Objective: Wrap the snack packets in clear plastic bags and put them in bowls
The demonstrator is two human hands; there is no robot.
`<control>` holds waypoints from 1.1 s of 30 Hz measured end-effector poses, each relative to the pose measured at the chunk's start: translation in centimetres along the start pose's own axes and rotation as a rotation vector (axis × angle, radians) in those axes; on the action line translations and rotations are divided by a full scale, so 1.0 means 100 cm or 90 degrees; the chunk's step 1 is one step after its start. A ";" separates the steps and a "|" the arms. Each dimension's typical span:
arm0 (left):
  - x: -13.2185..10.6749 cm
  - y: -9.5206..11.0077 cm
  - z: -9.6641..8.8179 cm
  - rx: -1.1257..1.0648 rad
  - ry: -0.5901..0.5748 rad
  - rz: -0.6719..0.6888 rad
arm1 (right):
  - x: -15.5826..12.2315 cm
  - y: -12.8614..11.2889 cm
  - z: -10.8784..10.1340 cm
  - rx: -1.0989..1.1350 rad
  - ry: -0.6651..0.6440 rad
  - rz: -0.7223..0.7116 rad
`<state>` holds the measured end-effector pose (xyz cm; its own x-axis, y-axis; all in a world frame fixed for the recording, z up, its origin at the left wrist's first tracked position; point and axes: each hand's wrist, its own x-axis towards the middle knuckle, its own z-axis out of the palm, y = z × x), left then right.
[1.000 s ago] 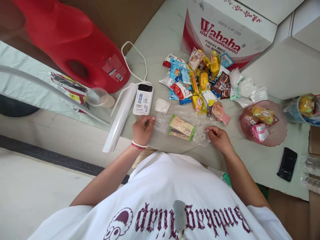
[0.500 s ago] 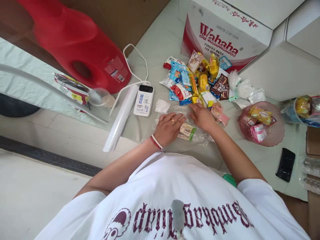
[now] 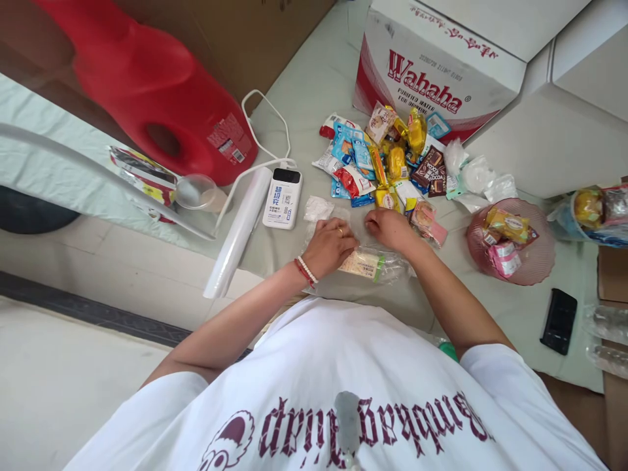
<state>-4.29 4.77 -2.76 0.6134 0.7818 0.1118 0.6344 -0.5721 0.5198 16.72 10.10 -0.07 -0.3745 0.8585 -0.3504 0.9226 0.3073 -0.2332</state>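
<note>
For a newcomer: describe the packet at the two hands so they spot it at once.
Start at the Wahaha box; a snack pile lies before it. Nearer the person, at left hand and right hand, is the packet: beige with a green end, inside clear plastic.

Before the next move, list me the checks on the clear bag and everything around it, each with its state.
1. Both hands on the bag: left hand and right hand rest on the clear bag: ok.
2. Packet inside: the green-edged packet lies flat in the bag: ok.
3. Bag mouth open: hidden under the fingers: cannot tell.
4. Grip: pinching or only pressing: cannot tell.
5. Snack pile close by: just beyond the hands: ok.
6. Pink bowl upright: holds packets, right of the bag: ok.
</note>
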 end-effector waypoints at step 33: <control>-0.059 -0.056 -0.046 -0.164 -0.137 0.081 | -0.096 -0.038 0.039 -0.093 -0.088 -0.192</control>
<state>-13.66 4.48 -2.41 0.7822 0.6226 0.0231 0.4238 -0.5589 0.7128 16.45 -0.86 0.62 -0.6312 0.6603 -0.4070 0.7689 0.6017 -0.2164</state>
